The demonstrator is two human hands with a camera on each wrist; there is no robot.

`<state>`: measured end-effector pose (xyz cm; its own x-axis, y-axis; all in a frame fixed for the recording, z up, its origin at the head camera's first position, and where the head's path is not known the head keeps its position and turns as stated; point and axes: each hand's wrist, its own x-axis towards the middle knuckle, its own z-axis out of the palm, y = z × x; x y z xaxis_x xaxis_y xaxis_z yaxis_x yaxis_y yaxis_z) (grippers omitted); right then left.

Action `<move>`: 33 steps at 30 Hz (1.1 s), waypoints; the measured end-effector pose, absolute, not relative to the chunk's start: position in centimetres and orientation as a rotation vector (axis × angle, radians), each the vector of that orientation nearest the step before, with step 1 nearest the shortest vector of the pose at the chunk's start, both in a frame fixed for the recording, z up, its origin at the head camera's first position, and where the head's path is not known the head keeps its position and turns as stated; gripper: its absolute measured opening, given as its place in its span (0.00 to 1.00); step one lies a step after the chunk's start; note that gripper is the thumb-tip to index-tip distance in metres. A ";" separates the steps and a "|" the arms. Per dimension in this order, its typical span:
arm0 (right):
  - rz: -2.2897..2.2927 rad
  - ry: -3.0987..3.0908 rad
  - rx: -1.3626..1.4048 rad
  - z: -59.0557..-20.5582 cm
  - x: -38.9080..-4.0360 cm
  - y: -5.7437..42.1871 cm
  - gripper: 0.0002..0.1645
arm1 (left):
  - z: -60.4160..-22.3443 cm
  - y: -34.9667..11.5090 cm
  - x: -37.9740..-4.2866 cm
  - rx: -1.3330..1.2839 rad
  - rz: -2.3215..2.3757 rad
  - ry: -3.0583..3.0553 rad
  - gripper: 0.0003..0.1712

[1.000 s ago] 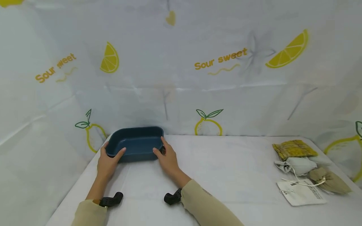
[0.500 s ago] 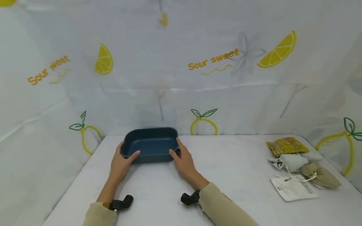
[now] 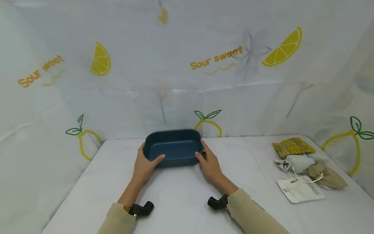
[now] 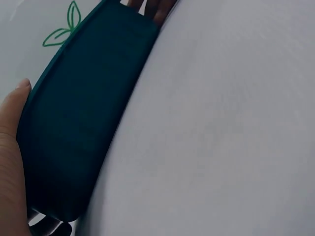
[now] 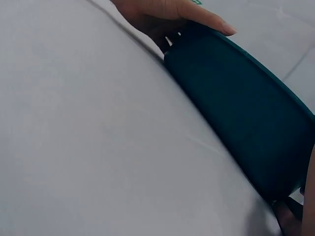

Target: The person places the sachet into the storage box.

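A dark teal rectangular dish with rounded corners and nothing inside stands upright between both hands, near the back of the table. My left hand grips its left end, thumb over the near rim and fingers round the outer side. On the opposite end, my right hand holds it the same way, the thumb at the near right corner. From the left wrist, the dish's near wall shows close over the white cloth. The right wrist view shows that wall too, with the left thumb lying along the rim.
At the right of the white-covered table lie a yellow patterned packet, a grey pouch, a tan drawstring pouch and a flat white drawstring bag. A white lemon-print sheet hangs behind the table.
Both hands have moved the dish to the right, from the back left corner toward the middle of the table. The grip looks the same, and the pouches stay in place.
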<state>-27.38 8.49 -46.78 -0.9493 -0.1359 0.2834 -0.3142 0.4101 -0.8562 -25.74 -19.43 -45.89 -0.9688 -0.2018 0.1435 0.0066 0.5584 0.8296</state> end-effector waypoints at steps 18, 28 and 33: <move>1.383 -2.589 0.292 -46.2 -26.1 18.1 0.37 | -46.2 -12.4 -27.2 -0.160 -1.466 -2.585 0.61; 1.415 -2.616 0.258 -45.5 -23.9 21.7 0.36 | -46.2 -9.5 -27.2 -0.287 -1.551 -2.599 0.68; 1.434 -2.594 0.263 -45.5 -23.5 21.2 0.36 | -46.7 -10.1 -26.6 -0.285 -1.626 -2.574 0.66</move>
<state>-23.50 21.16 -45.45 -0.9708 -0.0732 0.2286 -0.2325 0.5232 -0.8199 -26.57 -10.11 -46.67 -0.9791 0.1119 0.1697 0.2013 0.4182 0.8858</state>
